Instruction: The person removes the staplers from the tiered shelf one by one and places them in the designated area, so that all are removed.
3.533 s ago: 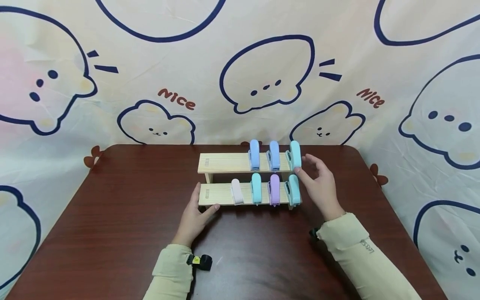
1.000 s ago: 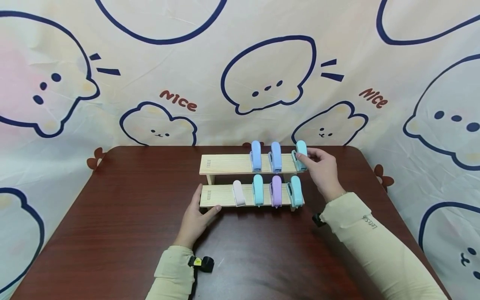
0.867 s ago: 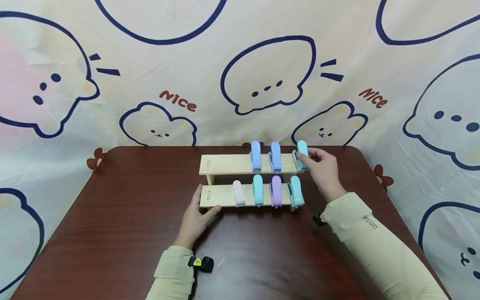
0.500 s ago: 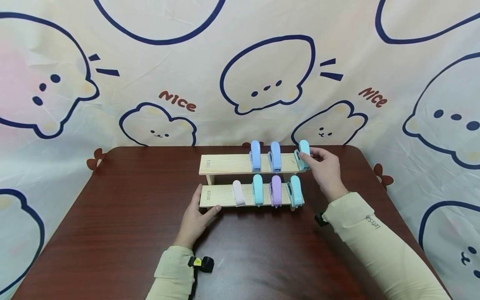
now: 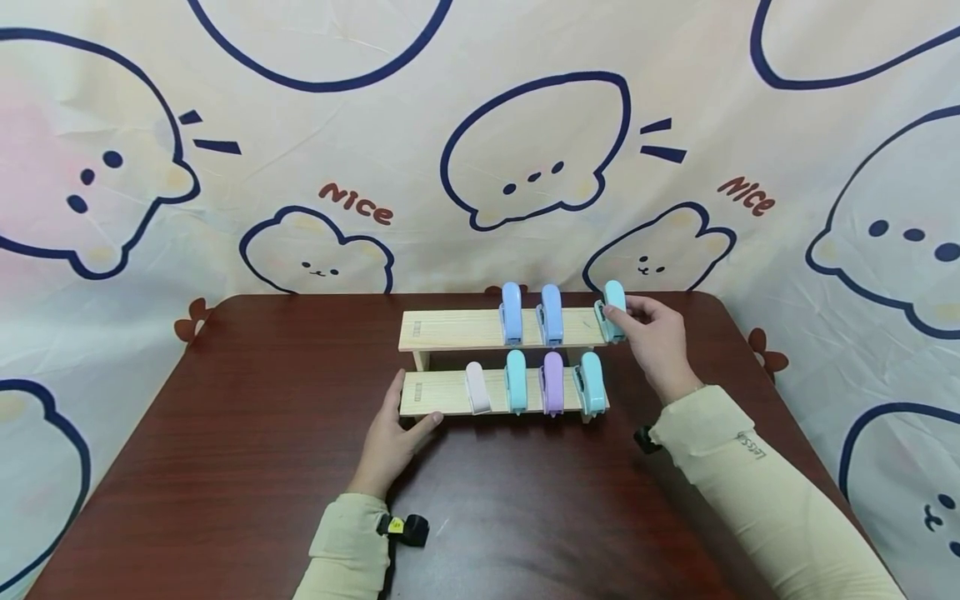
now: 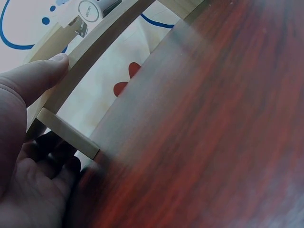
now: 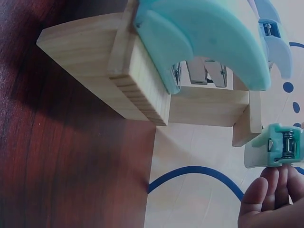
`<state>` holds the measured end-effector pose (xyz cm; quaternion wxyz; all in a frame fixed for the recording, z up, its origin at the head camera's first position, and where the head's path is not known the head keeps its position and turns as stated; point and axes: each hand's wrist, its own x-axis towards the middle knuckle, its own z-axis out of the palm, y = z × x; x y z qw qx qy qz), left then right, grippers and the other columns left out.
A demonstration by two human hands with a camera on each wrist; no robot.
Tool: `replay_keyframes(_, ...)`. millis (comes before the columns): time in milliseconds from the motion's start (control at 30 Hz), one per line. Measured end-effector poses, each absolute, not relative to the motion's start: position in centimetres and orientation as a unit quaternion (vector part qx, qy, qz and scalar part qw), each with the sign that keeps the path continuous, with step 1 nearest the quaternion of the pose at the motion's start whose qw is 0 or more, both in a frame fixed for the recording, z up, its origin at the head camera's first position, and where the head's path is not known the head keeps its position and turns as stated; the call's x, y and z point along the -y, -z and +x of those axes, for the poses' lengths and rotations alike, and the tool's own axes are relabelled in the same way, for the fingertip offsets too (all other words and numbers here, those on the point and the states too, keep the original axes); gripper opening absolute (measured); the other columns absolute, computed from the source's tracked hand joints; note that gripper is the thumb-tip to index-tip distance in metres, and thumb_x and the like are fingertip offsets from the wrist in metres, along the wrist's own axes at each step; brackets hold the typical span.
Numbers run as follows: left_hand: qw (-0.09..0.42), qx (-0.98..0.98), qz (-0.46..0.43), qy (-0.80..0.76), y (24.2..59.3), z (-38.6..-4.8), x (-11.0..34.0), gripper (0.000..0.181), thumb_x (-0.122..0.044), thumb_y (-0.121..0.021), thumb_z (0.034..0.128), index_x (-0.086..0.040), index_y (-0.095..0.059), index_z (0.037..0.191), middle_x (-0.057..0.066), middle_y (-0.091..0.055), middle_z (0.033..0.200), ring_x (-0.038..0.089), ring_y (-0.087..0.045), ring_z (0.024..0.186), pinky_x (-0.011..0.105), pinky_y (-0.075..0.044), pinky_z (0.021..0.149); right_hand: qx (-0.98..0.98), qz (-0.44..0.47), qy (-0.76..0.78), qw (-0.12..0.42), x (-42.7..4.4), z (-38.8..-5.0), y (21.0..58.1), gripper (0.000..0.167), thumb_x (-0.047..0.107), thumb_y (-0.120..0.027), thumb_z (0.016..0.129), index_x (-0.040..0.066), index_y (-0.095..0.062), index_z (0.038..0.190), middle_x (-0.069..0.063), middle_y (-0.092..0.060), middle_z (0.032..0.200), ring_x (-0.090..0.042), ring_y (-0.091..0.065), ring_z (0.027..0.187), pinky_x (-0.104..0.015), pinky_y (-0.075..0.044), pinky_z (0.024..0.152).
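A two-tier pale wooden rack (image 5: 442, 390) stands near the table's far side with pastel staplers on both tiers. My left hand (image 5: 386, 442) grips the lower tier's left end, thumb (image 6: 45, 76) on the board and fingers by its end leg. At the upper tier's right end, my right hand (image 5: 660, 346) pinches a turquoise stapler (image 5: 615, 308) from its right side. Left of it sit two blue staplers (image 5: 551, 312). The lower tier holds a white stapler (image 5: 476, 387), a turquoise stapler (image 5: 515, 379), a purple stapler (image 5: 552, 382) and another turquoise stapler (image 5: 591, 383) at the right end.
The dark reddish-brown table (image 5: 247, 467) extends around the rack. Behind and beside it hangs a light cloth (image 5: 405, 125) printed with cartoon outlines. A black strap (image 5: 405, 528) is on the left wrist.
My right hand has taken hold of the upper turquoise stapler and moved it rightward along the tier, away from the blue ones. My left hand keeps its grip on the rack.
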<state>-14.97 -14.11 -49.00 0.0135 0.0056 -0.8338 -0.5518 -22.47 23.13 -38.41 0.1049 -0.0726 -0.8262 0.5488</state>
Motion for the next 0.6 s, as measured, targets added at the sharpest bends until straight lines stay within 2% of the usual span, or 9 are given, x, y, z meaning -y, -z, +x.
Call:
replay_keyframes(133, 0.015, 0.832, 0.004, 0.554, 49.05, -15.0, 14.11, 0.099, -0.027, -0.08, 0.0877, -0.011, -0.016, 0.162, 0.012, -0.026, 0.164, 0.029, -0.023, 0.15, 0.052, -0.02, 0.12, 0.825, -0.075, -0.55, 0.107, -23.29, -22.5, 38.39, 0.057, 0.047, -0.071, 0.092, 0.006, -0.065, 0.131, -0.011, -0.061, 0.121, -0.022, -0.055, 0.1, -0.022, -0.053, 0.081)
replay_keyframes(333, 0.015, 0.832, 0.003, 0.554, 49.09, -15.01, 14.13, 0.099, -0.028, -0.08, 0.0875, -0.011, -0.016, 0.162, 0.012, -0.025, 0.164, 0.029, -0.023, 0.15, 0.052, -0.02, 0.12, 0.827, -0.083, -0.547, 0.105, -23.47, -22.39, 38.35, 0.059, 0.05, -0.07, 0.091, 0.007, -0.065, 0.132, -0.01, -0.061, 0.122, -0.022, -0.053, 0.101, -0.031, -0.054, 0.086)
replay_keyframes(600, 0.014, 0.837, 0.007, 0.547, 49.02, -14.97, 14.1, 0.099, -0.03, -0.08, 0.0875, -0.011, -0.017, 0.162, 0.012, -0.026, 0.164, 0.03, -0.024, 0.15, 0.053, -0.022, 0.119, 0.826, -0.086, -0.549, 0.1, -23.57, -22.26, 38.49, 0.059, 0.049, -0.07, 0.092, 0.006, -0.065, 0.132, -0.01, -0.06, 0.123, -0.022, -0.053, 0.101, -0.02, -0.052, 0.078)
